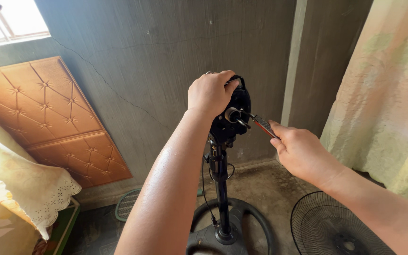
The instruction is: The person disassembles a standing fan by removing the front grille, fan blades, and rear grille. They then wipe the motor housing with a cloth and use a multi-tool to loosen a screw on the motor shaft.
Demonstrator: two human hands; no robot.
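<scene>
— Nearest the lens? Two bare forearms reaching forward; left hand (209,94) clamped over the top of the black fan motor head (234,113), right hand (298,151) closed around the handle of a screwdriver (263,125).

— And the tool's tip? Pressed against the stub shaft on the front of the motor head, or just beside it; hard to tell which.

— Placement of the fan itself? Upright on its black pole (221,189), planted in a round base (227,231) on the concrete floor, close to the grey wall (166,56).

— Handling, by the look of it? Probably top-heavy and rigid: hard plastic casing, metal pole, likely to pivot at the neck. Best held as seen, over the motor housing, or lower on the pole; the loose cord along the pole no place for a grip.

— Around it? Wire fan grille (331,226) flat on the floor to the right, another grille (128,203) at left. Farther back, quilted orange panel (48,113) leaning on the wall, pale curtain (388,94) at right, bright window (10,19) top left.
</scene>
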